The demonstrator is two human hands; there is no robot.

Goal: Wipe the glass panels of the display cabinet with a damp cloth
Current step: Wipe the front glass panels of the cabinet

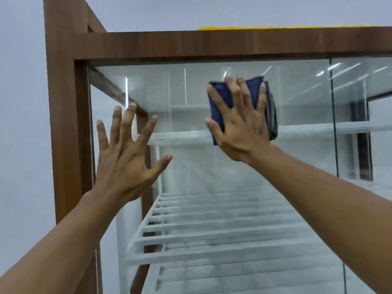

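The display cabinet (63, 81) has a brown wood-grain frame; a yellow object (275, 28) rests on its top, too little of it in view to identify. Its front glass panel (212, 177) carries a hazy film in the lower area, so work is judged to be at the upper zone with most of the pane remaining. Inside, the white slatted shelves (212, 230) hold nothing visible. Keep the right hand (239, 128) flat, fingers spread, pressing the folded blue cloth (218, 102) against the glass near the top rail; overlap passes downward with even pressure. The left hand (125, 162) is open, fingers splayed, holding nothing, apparently braced on the pane beside the left post; contact cannot be confirmed.
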